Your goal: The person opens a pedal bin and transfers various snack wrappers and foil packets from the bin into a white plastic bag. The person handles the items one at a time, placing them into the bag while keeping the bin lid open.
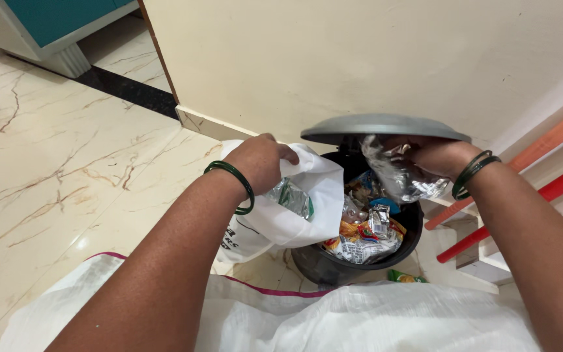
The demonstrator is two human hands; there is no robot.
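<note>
**Both hands at an open bin, one on a white bag, one on clear plastic**

The left hand (260, 160) is closed on the upper edge of a white bag (281, 218), holding it up against the left rim of a black bin (333, 264). A crumpled foil wrapper (292, 197) shows at the bag's mouth, just under the hand. The right hand (439, 156) grips a bunch of clear plastic wrap (400, 175) right over the bin, under the raised grey lid (384, 127). The two hands are apart, one at each side of the bin's mouth. Each wrist wears a dark green bangle. Inside the bin lie snack packets (363, 238) in orange, silver and blue. A small green packet (404, 277) lies on the marble floor (53, 156) just beside the bin. Orange and red poles (542, 169) lean against the cream wall at the right
</note>
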